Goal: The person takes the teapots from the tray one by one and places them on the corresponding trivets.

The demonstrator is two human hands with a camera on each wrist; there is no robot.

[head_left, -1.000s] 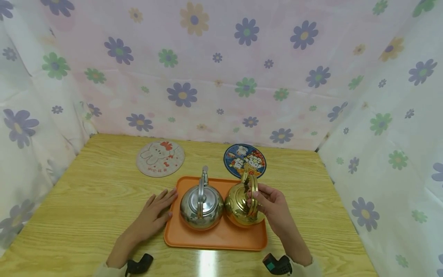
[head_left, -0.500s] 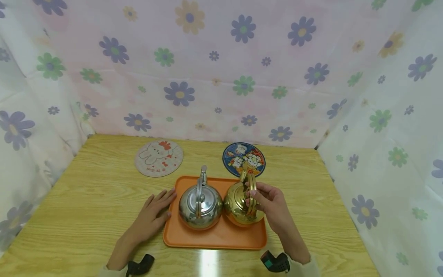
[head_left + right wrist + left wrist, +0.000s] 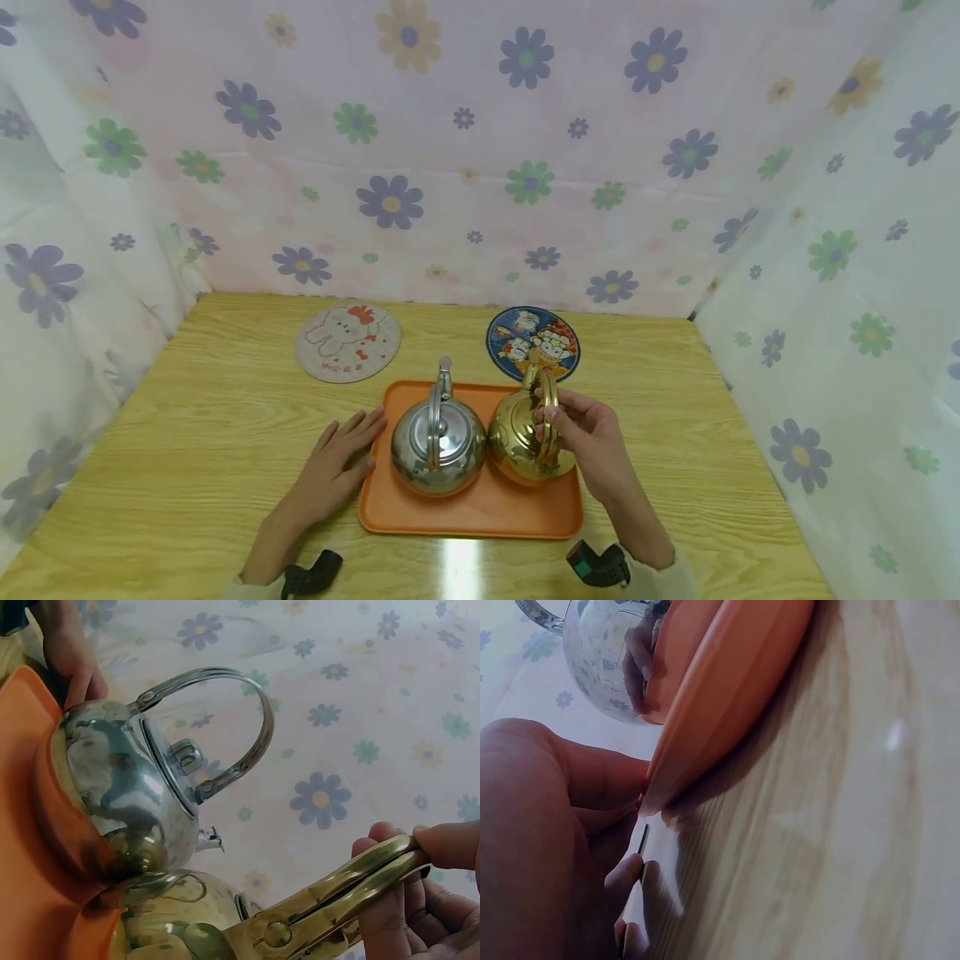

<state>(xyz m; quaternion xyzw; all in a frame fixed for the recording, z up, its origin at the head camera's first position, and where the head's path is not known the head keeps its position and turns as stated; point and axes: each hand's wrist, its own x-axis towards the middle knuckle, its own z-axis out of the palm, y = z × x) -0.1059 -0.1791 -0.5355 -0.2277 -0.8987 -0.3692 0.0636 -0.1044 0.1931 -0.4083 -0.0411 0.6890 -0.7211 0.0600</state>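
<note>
A silver kettle and a gold kettle stand side by side on an orange tray, their spouts facing the far side. My right hand grips the gold kettle's raised handle, thumb on one side and fingers on the other. My left hand lies on the table at the tray's left edge, fingers extended. In the left wrist view its fingers touch the tray's side wall. The silver kettle's arched handle stands up, with no hand on it.
Behind the tray lie two round mats: a pale one with a rabbit drawing at the left, a blue cartoon one beyond the gold kettle's spout. Flowered curtains enclose the wooden table at the back and both sides.
The head view shifts slightly. My right hand keeps its hold on the gold kettle's handle, and my left hand stays at the tray's edge.
</note>
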